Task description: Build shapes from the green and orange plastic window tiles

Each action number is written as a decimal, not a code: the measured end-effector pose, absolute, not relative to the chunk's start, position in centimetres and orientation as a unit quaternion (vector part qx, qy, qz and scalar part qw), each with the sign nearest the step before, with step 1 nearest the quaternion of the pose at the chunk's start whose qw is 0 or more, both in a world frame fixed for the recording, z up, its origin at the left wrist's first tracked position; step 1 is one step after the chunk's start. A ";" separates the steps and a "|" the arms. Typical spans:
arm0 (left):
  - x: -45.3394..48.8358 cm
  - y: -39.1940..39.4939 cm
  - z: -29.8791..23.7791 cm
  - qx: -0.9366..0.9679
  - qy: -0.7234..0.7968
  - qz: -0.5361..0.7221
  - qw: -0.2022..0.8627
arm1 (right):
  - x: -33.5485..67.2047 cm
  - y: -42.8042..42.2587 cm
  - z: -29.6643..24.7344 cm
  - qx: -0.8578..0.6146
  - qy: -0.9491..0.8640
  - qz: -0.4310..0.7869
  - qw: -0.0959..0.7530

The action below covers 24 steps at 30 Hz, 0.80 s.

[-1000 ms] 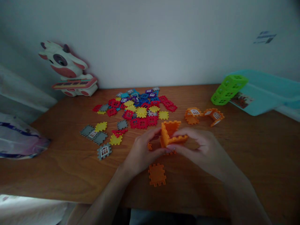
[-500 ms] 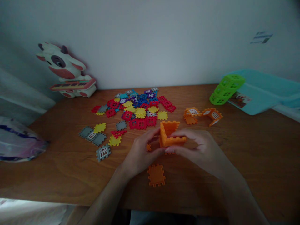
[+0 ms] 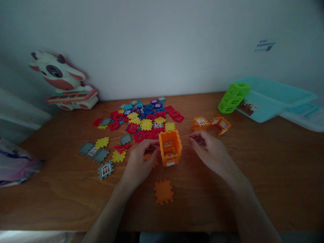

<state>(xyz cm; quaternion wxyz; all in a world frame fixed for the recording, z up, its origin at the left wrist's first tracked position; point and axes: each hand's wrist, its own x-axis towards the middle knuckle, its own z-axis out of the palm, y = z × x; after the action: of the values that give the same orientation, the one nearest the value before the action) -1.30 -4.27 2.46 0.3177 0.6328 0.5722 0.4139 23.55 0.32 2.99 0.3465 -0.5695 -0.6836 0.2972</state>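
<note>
An open-topped orange box (image 3: 170,148) made of interlocking panels stands upright in front of me, its hollow inside facing up. At its left side, the thumb and fingers of my left hand (image 3: 141,162) press on the wall; the fingertips are partly hidden. My right hand (image 3: 211,148) is off to the right, apart from the box, with loosely curled fingers and nothing in them. A loose orange panel (image 3: 164,191) lies flat nearer to me. Another orange piece (image 3: 155,162) shows partly behind my left thumb.
Colourful panels (image 3: 146,124) are heaped behind the box. Grey panels (image 3: 101,155) lie left. Joined orange window panels (image 3: 220,124) rest at back right, before a green lattice tower (image 3: 234,98) and a turquoise bin (image 3: 273,96). A cow toy (image 3: 76,91) and a plastic bag (image 3: 17,162) are at left.
The orange box has turned more upright, with its opening facing up. My right hand has let go of it and moved away to the right. The view has shifted slightly.
</note>
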 end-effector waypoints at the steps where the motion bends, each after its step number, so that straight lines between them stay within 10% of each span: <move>1: -1.3 -4.3 2.6 0.629 0.572 0.414 0.325 | 23.6 0.3 2.9 -0.570 -0.690 0.294 0.336; 11: -1.5 -4.6 3.2 0.603 0.577 0.442 0.329 | 24.9 1.3 2.5 -0.664 -0.624 0.201 0.360; 24: -5.2 -4.8 2.1 0.790 0.573 0.199 0.090 | 26.2 4.8 1.0 -0.668 -0.636 -0.005 0.387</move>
<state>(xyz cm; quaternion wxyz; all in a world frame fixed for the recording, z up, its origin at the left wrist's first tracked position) -5.25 -4.83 2.05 0.0903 0.7901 0.5727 0.1992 26.22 4.79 1.03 0.3865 -0.6676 -0.6363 -0.0053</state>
